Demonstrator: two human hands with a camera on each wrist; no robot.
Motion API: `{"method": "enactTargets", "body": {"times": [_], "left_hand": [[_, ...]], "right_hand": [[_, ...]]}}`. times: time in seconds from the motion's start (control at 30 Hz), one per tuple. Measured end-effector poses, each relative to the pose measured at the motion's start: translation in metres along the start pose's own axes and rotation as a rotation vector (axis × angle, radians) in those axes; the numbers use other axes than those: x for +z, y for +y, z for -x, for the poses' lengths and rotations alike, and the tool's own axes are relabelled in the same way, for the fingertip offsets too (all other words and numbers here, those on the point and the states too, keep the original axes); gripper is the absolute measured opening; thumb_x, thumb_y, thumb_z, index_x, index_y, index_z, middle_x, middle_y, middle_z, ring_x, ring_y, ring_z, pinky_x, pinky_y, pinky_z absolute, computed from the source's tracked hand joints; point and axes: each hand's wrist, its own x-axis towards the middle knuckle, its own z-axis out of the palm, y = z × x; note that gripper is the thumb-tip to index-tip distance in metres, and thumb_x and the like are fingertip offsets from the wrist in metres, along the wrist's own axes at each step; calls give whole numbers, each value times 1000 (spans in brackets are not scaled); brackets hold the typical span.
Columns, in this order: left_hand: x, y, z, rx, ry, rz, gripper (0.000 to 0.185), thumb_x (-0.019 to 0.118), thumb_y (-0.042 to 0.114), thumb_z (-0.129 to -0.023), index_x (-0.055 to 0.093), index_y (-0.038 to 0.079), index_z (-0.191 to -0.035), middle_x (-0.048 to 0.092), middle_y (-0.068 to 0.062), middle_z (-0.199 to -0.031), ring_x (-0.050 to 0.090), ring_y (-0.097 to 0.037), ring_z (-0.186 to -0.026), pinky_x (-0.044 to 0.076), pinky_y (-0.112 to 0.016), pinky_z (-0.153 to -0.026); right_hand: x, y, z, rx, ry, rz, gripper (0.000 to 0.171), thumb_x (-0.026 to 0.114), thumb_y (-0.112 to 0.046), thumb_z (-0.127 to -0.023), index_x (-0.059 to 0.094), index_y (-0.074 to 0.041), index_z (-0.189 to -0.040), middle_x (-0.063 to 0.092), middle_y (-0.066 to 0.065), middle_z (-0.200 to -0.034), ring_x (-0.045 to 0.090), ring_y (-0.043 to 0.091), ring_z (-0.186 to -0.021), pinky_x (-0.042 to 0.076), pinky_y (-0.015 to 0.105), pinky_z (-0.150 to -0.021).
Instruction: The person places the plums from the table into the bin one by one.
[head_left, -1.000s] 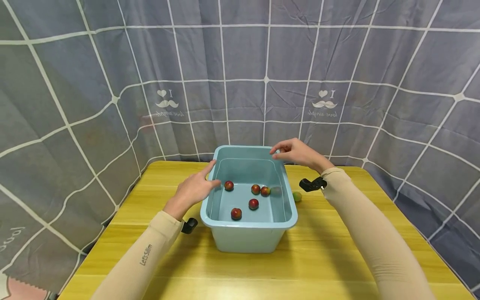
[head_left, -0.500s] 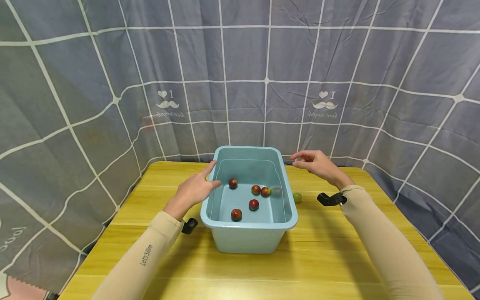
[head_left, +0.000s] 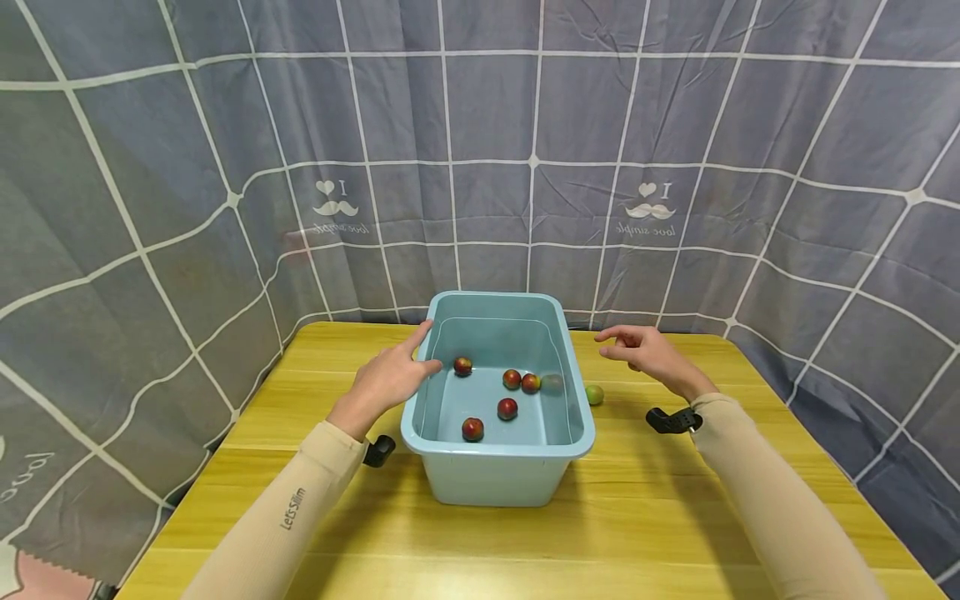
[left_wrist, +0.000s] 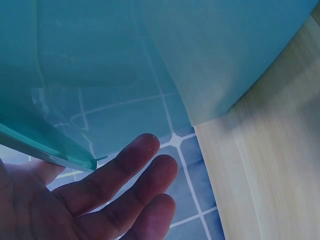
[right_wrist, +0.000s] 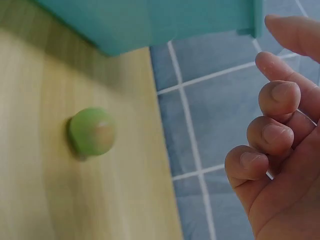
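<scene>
A light blue plastic basin (head_left: 491,479) stands on the table, with several small round red fruits (head_left: 507,408) spread over its floor. My left hand (head_left: 386,379) rests at the basin's left rim, thumb reaching over the inner side. In the left wrist view, three of its fingers (left_wrist: 132,192) extend loosely outside the wall. My right hand (head_left: 652,354) is raised to the right of the basin, apart from it, fingers bent and holding nothing. Below it, beside the basin's right wall, lies a small green round fruit (head_left: 594,394) with a brownish patch in the right wrist view (right_wrist: 93,131).
The yellow wooden table (head_left: 480,550) ends close behind the basin. A grey curtain (head_left: 487,200) with white grid lines hangs along the back and both sides.
My right hand has moved from the basin's far right corner to the right and nearer to me. The leftmost red fruit has rolled slightly. My left hand has stayed put.
</scene>
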Motion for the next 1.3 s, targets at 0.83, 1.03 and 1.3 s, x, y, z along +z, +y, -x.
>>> {"method": "enactTargets", "body": {"times": [0.83,1.03,1.3], "left_hand": [[0,1,3,-7,-2,4,77,50,54,-96,12,41,-162,46,-14,-155,57,-43,-127,51,-48,-74],[1,1,2,-5,-5,7,77,50,54,-96,12,41,-162,45,-15,-156,58,-42,-126,51,-49,-77],[0,1,3,1,1,7,77,50,54,-95,13,41,-162,47,-14,-155,60,-41,-124,51,-47,-73]], "right_hand": [[27,77,7,139,13,-116,53,72,-27,-94,58,-1,-138,46,4,-71,39,18,-58,39,30,-54],[35,88,7,173,-28,-176,54,71,-25,-95,55,-1,-141,40,1,-62,38,15,-50,36,26,-49],[39,94,6,195,-28,-141,57,72,-27,-94,55,-2,-142,48,13,-67,39,23,-53,33,31,-50]]}}
